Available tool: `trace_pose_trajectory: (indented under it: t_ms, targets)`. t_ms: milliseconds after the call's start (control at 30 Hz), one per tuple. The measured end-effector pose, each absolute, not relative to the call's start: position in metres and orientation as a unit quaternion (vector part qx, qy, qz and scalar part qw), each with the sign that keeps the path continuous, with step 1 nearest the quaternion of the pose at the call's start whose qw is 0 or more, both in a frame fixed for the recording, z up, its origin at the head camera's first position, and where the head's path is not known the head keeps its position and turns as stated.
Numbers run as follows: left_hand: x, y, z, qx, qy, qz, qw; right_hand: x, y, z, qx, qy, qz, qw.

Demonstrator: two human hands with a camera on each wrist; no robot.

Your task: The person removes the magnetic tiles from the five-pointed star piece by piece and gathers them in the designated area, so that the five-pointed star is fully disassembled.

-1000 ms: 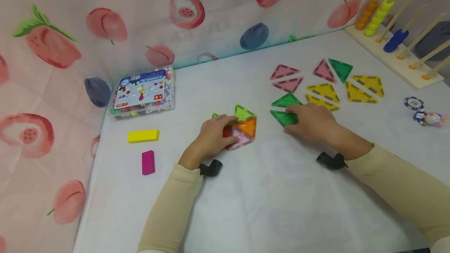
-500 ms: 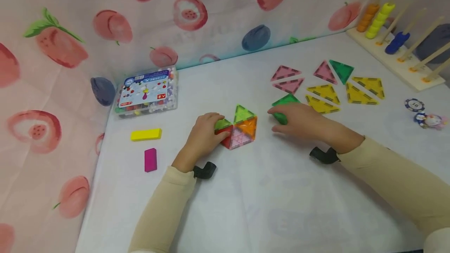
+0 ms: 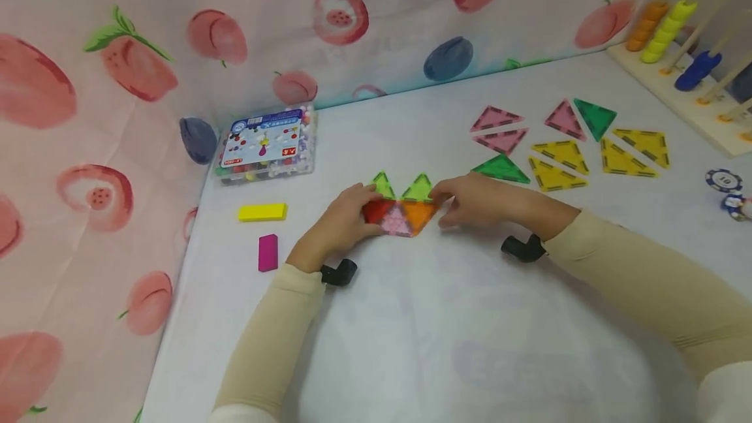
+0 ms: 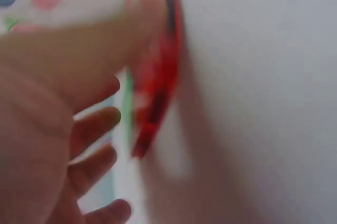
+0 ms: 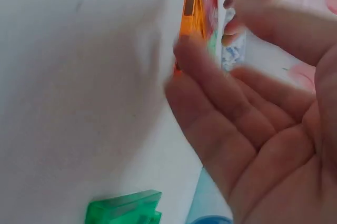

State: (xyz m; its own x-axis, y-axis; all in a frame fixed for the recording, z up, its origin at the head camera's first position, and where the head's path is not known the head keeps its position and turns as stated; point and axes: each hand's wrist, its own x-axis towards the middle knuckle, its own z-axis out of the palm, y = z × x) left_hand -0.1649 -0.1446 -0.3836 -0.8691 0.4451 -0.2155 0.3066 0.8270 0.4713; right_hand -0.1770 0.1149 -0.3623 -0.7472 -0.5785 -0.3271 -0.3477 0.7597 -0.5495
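A joined group of triangular magnetic tiles lies between my hands: red [image 3: 374,211], pink [image 3: 396,222] and orange [image 3: 418,216] in one row, with a lime tile [image 3: 383,185] and another lime tile [image 3: 419,187] pointing away from it. My left hand [image 3: 343,219] holds the red end, its thumb at the near side and fingers over the far side. In the left wrist view, the thumb overlaps the blurred red tile [image 4: 160,77]. Slightly bent, my right hand [image 3: 484,198] has fingertips at the edge of the orange tile [image 5: 190,8].
Beyond my right hand lie a dark green tile [image 3: 501,169], several yellow tiles [image 3: 555,175], pink tiles [image 3: 496,119] and a bead-peg board [image 3: 681,77]. On the left are a yellow block [image 3: 262,212], a magenta block [image 3: 268,252] and a clear bead box [image 3: 267,142].
My right hand has left the dark green tiles and moved left to the orange tile. The joined group has turned, and its lime tiles now stand side by side, pointing away.
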Motion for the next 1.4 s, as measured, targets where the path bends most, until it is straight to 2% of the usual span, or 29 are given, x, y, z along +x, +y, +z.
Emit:
trace_pose_trajectory:
  t_ms: [133,267,633,800,1000,1133,1400]
  targets:
    - [-0.169,-0.147,-0.376,0.148,0.951,0.228,0.149,-0.185,0.113,-0.36,-0.256,0.911,-0.235,0.221]
    - [-0.169,-0.136,-0.38,0.162,0.946,0.238,0.148,-0.203,0.105,-0.366,-0.271,0.922,-0.205,0.188]
    - [-0.18,-0.113,-0.398,0.175,0.95,0.23,0.115,-0.204,0.095,-0.372,-0.275,0.913,-0.208,0.219]
    - [-0.178,-0.114,-0.397,0.166,0.955,0.212,0.125,-0.21,0.11,-0.361,-0.267,0.906,-0.252,0.211]
    - [-0.171,-0.128,-0.392,0.192,0.948,0.211,0.138,-0.248,0.133,-0.349,-0.2,0.918,-0.29,0.184]
    - [-0.165,-0.134,-0.391,0.214,0.941,0.213,0.152,-0.273,0.136,-0.349,-0.156,0.919,-0.308,0.189]
    - [-0.16,-0.137,-0.388,0.223,0.929,0.239,0.175,-0.298,0.128,-0.36,-0.123,0.925,-0.318,0.168]
